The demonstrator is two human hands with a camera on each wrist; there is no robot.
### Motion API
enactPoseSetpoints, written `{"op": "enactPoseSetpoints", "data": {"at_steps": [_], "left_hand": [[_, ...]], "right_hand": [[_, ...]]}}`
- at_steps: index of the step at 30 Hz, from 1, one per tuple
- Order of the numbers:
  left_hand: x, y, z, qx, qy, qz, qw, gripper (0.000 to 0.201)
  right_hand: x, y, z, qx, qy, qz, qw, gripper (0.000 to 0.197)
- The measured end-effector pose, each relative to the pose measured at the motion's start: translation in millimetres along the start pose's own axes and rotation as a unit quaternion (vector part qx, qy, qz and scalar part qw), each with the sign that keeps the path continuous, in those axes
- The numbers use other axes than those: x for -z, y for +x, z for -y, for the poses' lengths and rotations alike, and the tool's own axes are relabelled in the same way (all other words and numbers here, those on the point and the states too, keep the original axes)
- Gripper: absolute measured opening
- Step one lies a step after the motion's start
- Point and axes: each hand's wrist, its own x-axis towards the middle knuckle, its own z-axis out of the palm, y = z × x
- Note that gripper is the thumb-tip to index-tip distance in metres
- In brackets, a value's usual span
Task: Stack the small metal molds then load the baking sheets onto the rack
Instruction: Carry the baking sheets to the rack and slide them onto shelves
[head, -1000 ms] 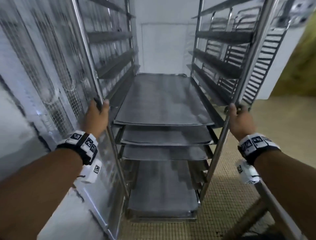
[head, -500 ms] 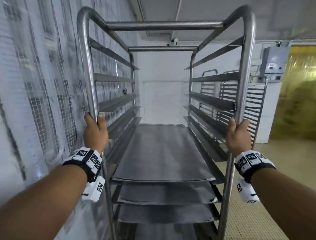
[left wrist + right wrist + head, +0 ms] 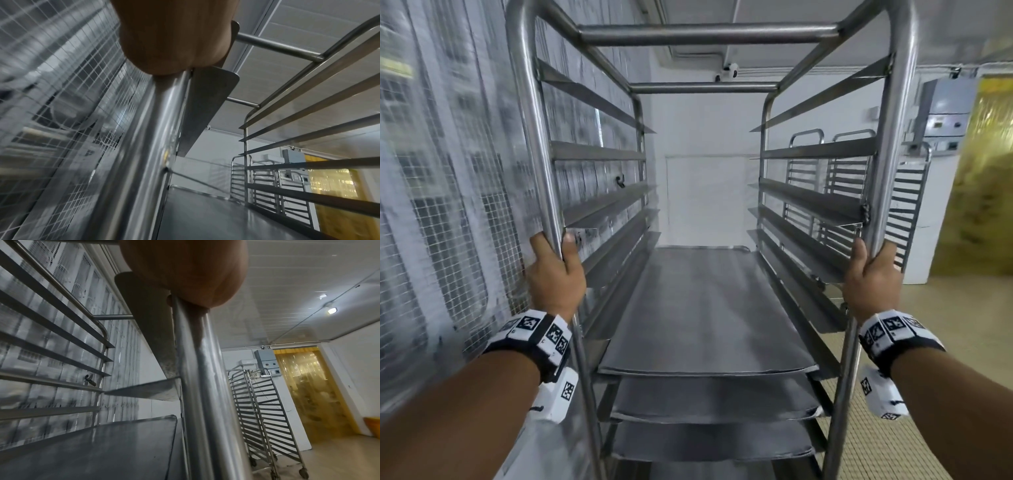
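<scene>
A tall steel tray rack (image 3: 709, 34) stands right in front of me in the head view. Several flat baking sheets lie on its lower runners; the top sheet (image 3: 702, 308) is bare. My left hand (image 3: 554, 270) grips the rack's near left upright (image 3: 534, 137). My right hand (image 3: 873, 274) grips the near right upright (image 3: 893, 137). In the left wrist view my left hand (image 3: 174, 35) wraps the left post (image 3: 144, 146). The right wrist view has my right hand (image 3: 185, 269) around the right post (image 3: 197, 386). No small metal molds are in view.
A wire-mesh wall (image 3: 441, 205) runs close along the rack's left side. Empty racks (image 3: 839, 192) stand behind on the right, by a white cabinet. A yellow strip curtain (image 3: 983, 192) hangs over a doorway at far right. The floor (image 3: 914, 342) is tiled.
My view has tilted upward from the lower sheets to the rack's top bars. Both hands have kept their grip on the uprights, and the mesh wall at the left has blurred.
</scene>
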Motion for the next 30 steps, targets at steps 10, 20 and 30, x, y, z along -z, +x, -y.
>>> {"op": "enactPoseSetpoints", "data": {"at_steps": [10,20,30], "left_hand": [[-91,49,33,0.0,0.021,-0.038,0.999,0.049],[-182,114,82,0.018,0.025,-0.044,0.999,0.048],[-254,180,133,0.028,-0.002,0.003,1.0,0.045]], "right_hand": [[-96,53,-22,-0.002,0.012,0.031,0.999,0.046],[-204,97,-32,0.005,0.026,0.022,0.999,0.044],[-306,130,-28,-0.01,0.011,-0.008,1.0,0.042]]}}
